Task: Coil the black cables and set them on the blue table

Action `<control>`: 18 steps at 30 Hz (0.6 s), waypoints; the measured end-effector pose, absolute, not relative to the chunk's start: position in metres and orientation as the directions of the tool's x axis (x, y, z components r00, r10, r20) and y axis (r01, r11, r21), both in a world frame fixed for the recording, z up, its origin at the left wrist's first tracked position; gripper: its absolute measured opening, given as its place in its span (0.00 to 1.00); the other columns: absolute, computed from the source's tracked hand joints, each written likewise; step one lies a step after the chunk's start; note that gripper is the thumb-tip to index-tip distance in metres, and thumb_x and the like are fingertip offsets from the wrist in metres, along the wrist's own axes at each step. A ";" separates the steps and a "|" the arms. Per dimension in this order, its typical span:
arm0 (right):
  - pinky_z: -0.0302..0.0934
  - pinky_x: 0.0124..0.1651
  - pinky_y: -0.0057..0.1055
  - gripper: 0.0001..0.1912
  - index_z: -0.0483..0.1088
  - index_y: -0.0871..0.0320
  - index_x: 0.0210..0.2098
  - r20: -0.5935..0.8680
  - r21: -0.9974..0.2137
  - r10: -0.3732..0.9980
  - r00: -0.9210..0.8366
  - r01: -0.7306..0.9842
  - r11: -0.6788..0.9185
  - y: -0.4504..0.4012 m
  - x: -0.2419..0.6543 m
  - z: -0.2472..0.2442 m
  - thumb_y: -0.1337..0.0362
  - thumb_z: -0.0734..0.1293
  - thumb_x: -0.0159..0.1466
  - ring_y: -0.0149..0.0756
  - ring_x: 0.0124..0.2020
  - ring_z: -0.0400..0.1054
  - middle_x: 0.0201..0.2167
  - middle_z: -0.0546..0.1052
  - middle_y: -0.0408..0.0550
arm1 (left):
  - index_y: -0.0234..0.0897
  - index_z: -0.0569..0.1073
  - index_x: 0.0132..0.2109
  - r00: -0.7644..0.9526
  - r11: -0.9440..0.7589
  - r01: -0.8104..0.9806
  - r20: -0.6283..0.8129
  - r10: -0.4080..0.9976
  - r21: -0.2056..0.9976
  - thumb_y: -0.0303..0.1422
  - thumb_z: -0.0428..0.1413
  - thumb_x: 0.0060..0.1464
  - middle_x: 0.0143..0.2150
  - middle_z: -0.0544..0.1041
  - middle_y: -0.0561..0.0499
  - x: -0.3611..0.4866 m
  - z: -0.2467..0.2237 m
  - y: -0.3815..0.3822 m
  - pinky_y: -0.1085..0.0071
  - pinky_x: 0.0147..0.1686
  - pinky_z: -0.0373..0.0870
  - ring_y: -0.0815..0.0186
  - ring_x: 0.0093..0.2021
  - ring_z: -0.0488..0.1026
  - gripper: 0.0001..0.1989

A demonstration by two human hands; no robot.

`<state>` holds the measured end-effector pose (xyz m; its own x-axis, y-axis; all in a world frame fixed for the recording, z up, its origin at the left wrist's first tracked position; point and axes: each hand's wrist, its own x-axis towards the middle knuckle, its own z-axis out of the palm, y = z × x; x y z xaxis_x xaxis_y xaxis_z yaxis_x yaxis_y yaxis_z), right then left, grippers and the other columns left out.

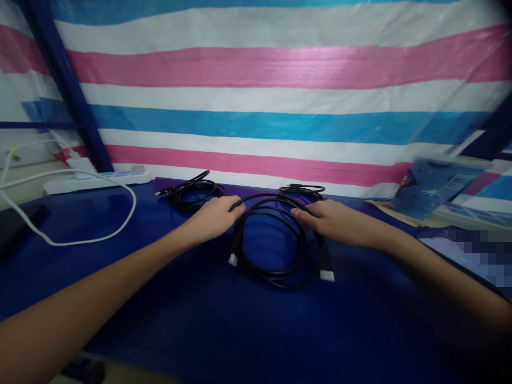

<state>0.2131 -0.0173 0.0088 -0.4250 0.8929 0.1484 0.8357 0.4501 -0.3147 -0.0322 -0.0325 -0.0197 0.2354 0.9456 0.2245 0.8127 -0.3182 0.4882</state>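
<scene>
A coiled black cable (276, 273) is in the middle of the blue table, with a silver-tipped plug hanging at each side of the loop. The plugs look like HDMI or similar connectors. My left hand (219, 216) has its fingers closed around the upper left of the coil. On the upper right of the same coil, my right hand (334, 220) grips with the thumb on top. Behind my left hand lies a second black coiled cable (188, 198) with a metal plug end. Another thin black coiled cable (306, 188) lies behind my right hand, partly hidden by it.
On the blue table (248, 330), a white power strip (100, 181) and a looping white cord (80, 242) are at the left, near a dark flat object (22, 226). A blue package (438, 184) stands at the right. Striped sheeting (256, 128) hangs behind.
</scene>
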 end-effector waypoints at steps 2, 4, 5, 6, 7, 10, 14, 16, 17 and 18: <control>0.50 0.25 0.31 0.20 0.65 0.56 0.19 0.180 -0.255 0.876 -0.448 0.839 0.481 -0.017 0.216 0.011 0.52 0.61 0.63 0.34 0.19 0.61 0.17 0.70 0.46 | 0.38 0.71 0.38 0.288 -0.323 0.825 0.146 0.946 0.464 0.42 0.44 0.59 0.33 0.75 0.48 -0.033 -0.023 -0.032 0.68 0.32 0.59 0.61 0.34 0.71 0.15; 0.50 0.25 0.31 0.19 0.65 0.55 0.19 0.221 -0.242 0.853 -0.473 0.821 0.518 -0.018 0.217 0.013 0.53 0.60 0.63 0.34 0.19 0.61 0.17 0.70 0.46 | 0.39 0.71 0.43 0.318 -0.343 0.823 0.133 0.939 0.454 0.42 0.45 0.59 0.31 0.74 0.50 -0.034 -0.026 -0.032 0.69 0.31 0.58 0.62 0.31 0.71 0.16; 0.50 0.25 0.31 0.20 0.65 0.55 0.19 0.241 -0.246 0.847 -0.474 0.815 0.525 -0.018 0.217 0.014 0.53 0.60 0.64 0.34 0.19 0.61 0.16 0.69 0.45 | 0.39 0.71 0.46 0.322 -0.358 0.819 0.156 0.934 0.449 0.43 0.46 0.59 0.31 0.74 0.50 -0.034 -0.027 -0.033 0.68 0.32 0.58 0.62 0.31 0.70 0.17; 0.50 0.24 0.31 0.20 0.64 0.56 0.19 0.260 -0.260 0.848 -0.462 0.813 0.522 -0.018 0.216 0.015 0.53 0.60 0.64 0.33 0.19 0.61 0.15 0.68 0.45 | 0.39 0.70 0.50 0.322 -0.377 0.810 0.198 0.926 0.449 0.43 0.46 0.58 0.32 0.74 0.49 -0.034 -0.028 -0.033 0.68 0.33 0.59 0.61 0.32 0.70 0.18; 0.50 0.24 0.30 0.20 0.64 0.56 0.19 0.283 -0.286 0.853 -0.438 0.811 0.511 -0.019 0.215 0.016 0.53 0.59 0.64 0.33 0.18 0.60 0.15 0.67 0.44 | 0.38 0.69 0.53 0.314 -0.400 0.795 0.255 0.914 0.456 0.42 0.47 0.58 0.35 0.75 0.49 -0.034 -0.029 -0.033 0.68 0.34 0.60 0.61 0.34 0.70 0.20; 0.47 0.20 0.29 0.19 0.66 0.57 0.21 0.358 -0.438 0.868 -0.345 0.759 0.482 -0.022 0.210 0.019 0.55 0.61 0.64 0.29 0.16 0.56 0.13 0.64 0.42 | 0.38 0.66 0.58 0.251 -0.482 0.712 0.456 0.854 0.510 0.41 0.49 0.58 0.46 0.74 0.46 -0.027 -0.025 -0.034 0.68 0.39 0.62 0.61 0.42 0.70 0.22; 0.41 0.16 0.26 0.13 0.71 0.59 0.28 0.372 -0.706 0.875 -0.309 0.518 0.483 -0.031 0.201 0.022 0.57 0.62 0.64 0.24 0.14 0.49 0.14 0.58 0.38 | 0.39 0.70 0.53 0.199 -0.543 0.620 0.556 0.807 0.566 0.38 0.51 0.57 0.47 0.75 0.47 0.001 -0.001 -0.033 0.69 0.39 0.62 0.63 0.44 0.71 0.18; 0.41 0.15 0.24 0.11 0.71 0.59 0.32 0.358 -0.810 0.876 -0.323 0.360 0.464 -0.036 0.200 0.024 0.58 0.63 0.63 0.23 0.13 0.49 0.13 0.56 0.36 | 0.38 0.73 0.46 0.231 -0.567 0.621 0.566 0.792 0.541 0.35 0.50 0.57 0.40 0.77 0.49 0.016 0.016 -0.029 0.70 0.35 0.60 0.65 0.37 0.70 0.12; 0.43 0.15 0.24 0.09 0.71 0.59 0.33 0.363 -0.842 0.875 -0.322 0.290 0.456 -0.037 0.200 0.026 0.59 0.64 0.62 0.23 0.12 0.49 0.12 0.56 0.35 | 0.37 0.74 0.41 0.252 -0.583 0.627 0.574 0.779 0.517 0.35 0.50 0.57 0.35 0.76 0.50 0.022 0.024 -0.027 0.70 0.33 0.58 0.66 0.34 0.68 0.10; 0.44 0.15 0.24 0.08 0.71 0.59 0.33 0.374 -0.864 0.874 -0.310 0.228 0.450 -0.039 0.201 0.029 0.60 0.65 0.61 0.23 0.12 0.50 0.12 0.55 0.34 | 0.37 0.74 0.37 0.262 -0.593 0.633 0.583 0.769 0.497 0.35 0.50 0.57 0.31 0.74 0.51 0.026 0.031 -0.024 0.70 0.31 0.56 0.68 0.31 0.66 0.09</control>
